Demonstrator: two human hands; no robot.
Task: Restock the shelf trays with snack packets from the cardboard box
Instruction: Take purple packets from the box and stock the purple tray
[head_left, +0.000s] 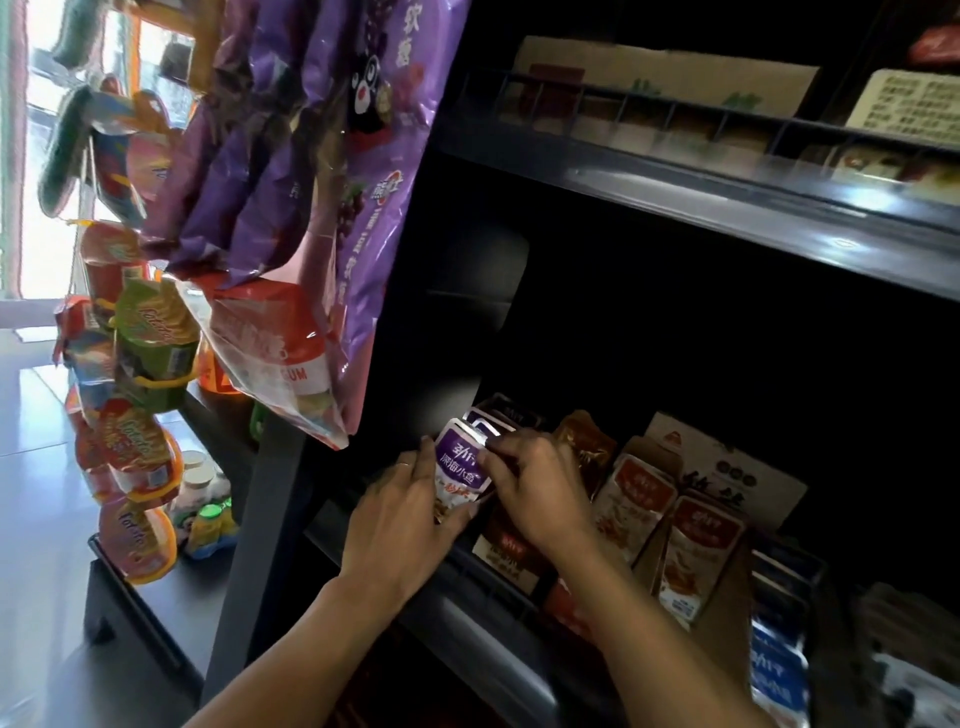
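The purple snack packet (460, 470) stands at the left end of the lower shelf (519, 670), upright and leaning a little, at the front of a row of like purple packets (493, 415) that runs back into the dark. The left hand (402, 512) cups it from the left and below, fingers curled round its edge; the right hand (535, 488) pinches its right edge between thumb and fingertips. Both hands hold the one packet.

The step looks like seating this packet into its row. To do it well, I would keep the face forward and the label upright, slide the bottom edge down behind the shelf's front rail (483, 613), then press it back so that it stands flush against the packets behind. The brown packets (584, 447) and the red-and-white packets (636, 499) sit just beside to the right, so the right hand should let go without nudging them. The cardboard box is not surely in view
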